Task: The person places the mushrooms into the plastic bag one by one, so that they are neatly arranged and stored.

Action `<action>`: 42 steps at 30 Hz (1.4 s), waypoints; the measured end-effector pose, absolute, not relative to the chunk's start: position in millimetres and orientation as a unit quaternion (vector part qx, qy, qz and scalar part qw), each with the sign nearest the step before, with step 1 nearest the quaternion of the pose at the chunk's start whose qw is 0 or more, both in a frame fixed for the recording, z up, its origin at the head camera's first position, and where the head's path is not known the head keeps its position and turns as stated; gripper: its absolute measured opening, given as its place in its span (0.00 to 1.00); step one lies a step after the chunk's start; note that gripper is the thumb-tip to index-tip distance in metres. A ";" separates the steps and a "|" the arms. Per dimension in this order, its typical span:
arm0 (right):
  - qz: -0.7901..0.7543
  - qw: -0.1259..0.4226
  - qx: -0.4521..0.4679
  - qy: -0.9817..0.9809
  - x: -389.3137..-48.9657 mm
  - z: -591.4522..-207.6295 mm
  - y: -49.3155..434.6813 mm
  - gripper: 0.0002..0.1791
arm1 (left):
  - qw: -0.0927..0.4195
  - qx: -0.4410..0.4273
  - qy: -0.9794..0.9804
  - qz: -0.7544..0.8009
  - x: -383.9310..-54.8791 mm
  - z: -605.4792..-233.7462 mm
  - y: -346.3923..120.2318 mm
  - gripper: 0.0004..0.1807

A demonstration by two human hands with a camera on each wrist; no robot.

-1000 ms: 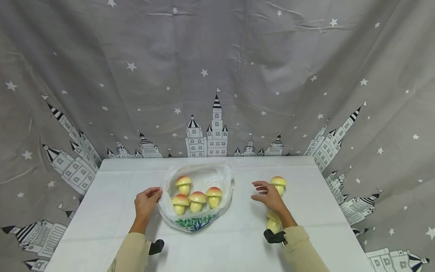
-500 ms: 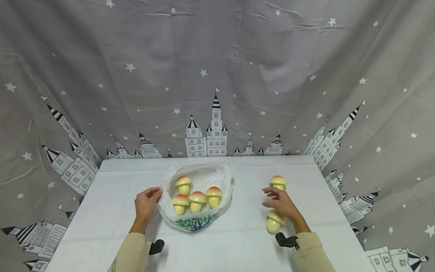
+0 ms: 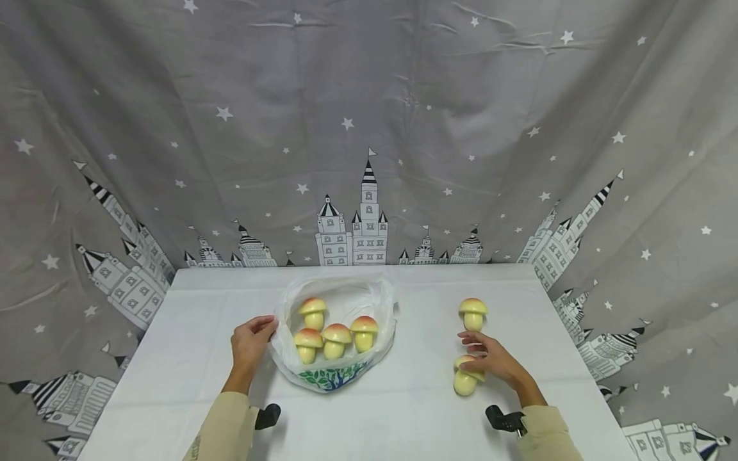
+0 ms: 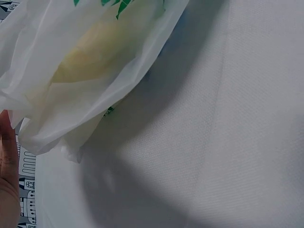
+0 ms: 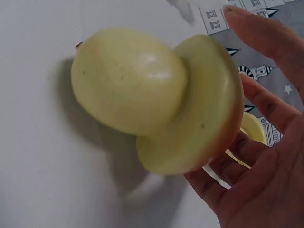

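Note:
A white plastic bag (image 3: pixel 380 358) with a green and blue tree print lies wide-mouthed left of centre in the head view, several toy mushrooms inside. My left hand (image 3: pixel 249 346) pinches its left rim; in the left wrist view the bag (image 4: pixel 95 95) hangs in front of the fingers (image 4: pixel 8 147). On the right, my right hand (image 3: pixel 492 358) hovers at a yellow mushroom (image 3: pixel 464 383) that lies tilted on the cloth. The right wrist view has that mushroom (image 5: pixel 128 80) large, with spread fingers (image 5: pixel 270 102) behind its cap and the thumb lifted away.
Another mushroom (image 3: pixel 473 314) stands upright just beyond my right hand. A white cloth (image 3: pixel 415 410) covers the table, and a grey curtain (image 3: pixel 369 83) printed with castles and stars hangs behind and at both sides.
My right hand has moved right and toward me, from beside the far mushroom to the nearer one. My left hand has stayed on the bag rim.

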State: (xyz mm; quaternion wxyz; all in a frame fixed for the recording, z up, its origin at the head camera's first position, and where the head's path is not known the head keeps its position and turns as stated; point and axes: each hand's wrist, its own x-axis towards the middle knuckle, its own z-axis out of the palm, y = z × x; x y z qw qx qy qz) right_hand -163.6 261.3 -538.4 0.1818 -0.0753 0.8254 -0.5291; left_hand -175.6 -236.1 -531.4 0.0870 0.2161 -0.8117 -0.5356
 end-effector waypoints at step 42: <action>-0.556 0.125 -0.030 0.821 -157.1 -565.0 257.2 0.29 | 0.089 0.215 -0.816 -0.529 -177.7 -535.5 -231.9 0.13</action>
